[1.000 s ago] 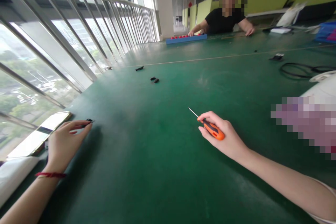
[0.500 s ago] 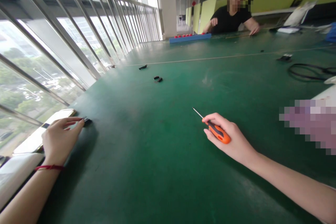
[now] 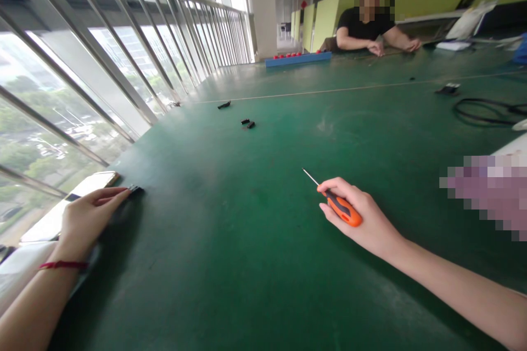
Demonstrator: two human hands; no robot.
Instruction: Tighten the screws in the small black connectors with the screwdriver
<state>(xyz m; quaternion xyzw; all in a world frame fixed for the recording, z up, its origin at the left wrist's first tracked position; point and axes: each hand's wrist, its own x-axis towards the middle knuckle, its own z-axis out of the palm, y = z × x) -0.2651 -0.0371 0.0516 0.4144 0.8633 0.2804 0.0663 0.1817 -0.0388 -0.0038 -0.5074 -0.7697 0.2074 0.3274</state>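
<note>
My left hand (image 3: 93, 208), with a red cord at the wrist, pinches a small black piece (image 3: 135, 191) at the left side of the green table (image 3: 230, 241). The piece is too small for me to tell its kind. On the right, my right hand (image 3: 360, 214) is closed round the orange and dark grip of a screwdriver (image 3: 345, 211). Its thin metal shaft points up and left, over the table top. Beside my left hand lies a flat, bright, phone-like slab (image 3: 96, 180), partly covered by that hand.
Small black parts (image 3: 248, 124) and another black piece (image 3: 224, 105) lie farther back. A blue strip with red knobs (image 3: 298, 59) stands at the far edge, near a seated person (image 3: 364, 30). Black cable (image 3: 486, 112) coils at right. A metal railing (image 3: 123, 11) runs along the left.
My left hand has shifted slightly left and its fingers look closer together on the black piece. My right hand stays almost still. Across the table, the person's hands have come down and moved right.
</note>
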